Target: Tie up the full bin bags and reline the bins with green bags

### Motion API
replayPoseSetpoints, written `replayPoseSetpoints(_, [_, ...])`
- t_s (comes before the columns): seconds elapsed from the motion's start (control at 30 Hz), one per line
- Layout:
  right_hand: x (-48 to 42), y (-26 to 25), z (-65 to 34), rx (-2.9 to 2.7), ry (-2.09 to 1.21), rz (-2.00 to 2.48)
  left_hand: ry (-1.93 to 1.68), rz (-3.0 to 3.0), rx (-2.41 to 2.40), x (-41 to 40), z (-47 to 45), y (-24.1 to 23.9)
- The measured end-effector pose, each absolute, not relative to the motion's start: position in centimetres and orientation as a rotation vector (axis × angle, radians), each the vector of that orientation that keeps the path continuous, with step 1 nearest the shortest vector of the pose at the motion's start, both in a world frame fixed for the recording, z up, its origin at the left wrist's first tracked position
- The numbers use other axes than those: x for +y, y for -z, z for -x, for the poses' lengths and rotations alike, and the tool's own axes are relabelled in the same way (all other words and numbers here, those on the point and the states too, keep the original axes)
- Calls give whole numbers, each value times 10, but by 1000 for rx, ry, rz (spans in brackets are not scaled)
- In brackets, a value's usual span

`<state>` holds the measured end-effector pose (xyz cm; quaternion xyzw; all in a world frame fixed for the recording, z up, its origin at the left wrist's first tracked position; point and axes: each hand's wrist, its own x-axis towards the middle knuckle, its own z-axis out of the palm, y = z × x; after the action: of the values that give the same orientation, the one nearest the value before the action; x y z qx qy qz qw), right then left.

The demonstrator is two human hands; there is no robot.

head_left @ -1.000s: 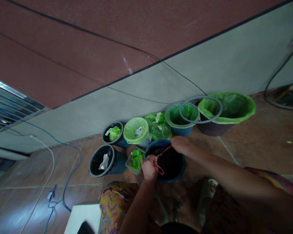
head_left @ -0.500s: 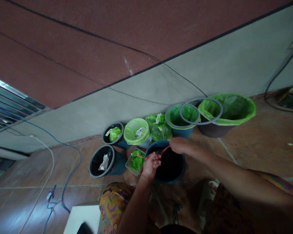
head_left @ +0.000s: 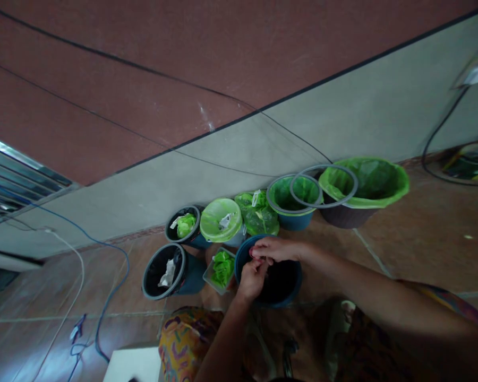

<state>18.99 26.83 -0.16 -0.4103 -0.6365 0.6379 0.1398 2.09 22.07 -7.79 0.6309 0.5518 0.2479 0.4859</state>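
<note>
Over a dark-blue bucket with a dark inside, my two hands meet close to its far left rim. My left hand is closed in a pinch, palm side up. From the right, my right hand reaches in with its fingers closed against the left fingertips. Between them shows a bit of red cord, bunched small and mostly hidden by the fingers. Just left of the bucket, a clear square container holds bright green plastic bags.
Bins with dark liners and a green-lined tub stand left. Behind lies a full green bag. A loose grey ring rests across a blue bin and a brown bin. A blue hose crosses the floor.
My right hand has swung left from the bucket's far rim to meet my left hand. The red cord, earlier stretched out between the hands, is now gathered at the fingertips.
</note>
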Motion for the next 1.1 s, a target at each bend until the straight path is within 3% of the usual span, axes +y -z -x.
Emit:
replayPoseSetpoints(0.13, [268,14,-183,-1601,-1690,1445,-579,-1547,1362,218,-17,71])
replayPoseSetpoints(0.37, [263,41,-173,-2065,-1819,1312,-572,-1697,1313,218,-8,75])
replayPoseSetpoints(0.7, [266,24,-180,-2508,-1120,1454,-969,-877,1358,223,-15,87])
replayPoseSetpoints(1.1, [262,25,-179,-2644,-1174,1483,-1010,-1182,1419,224,-17,88])
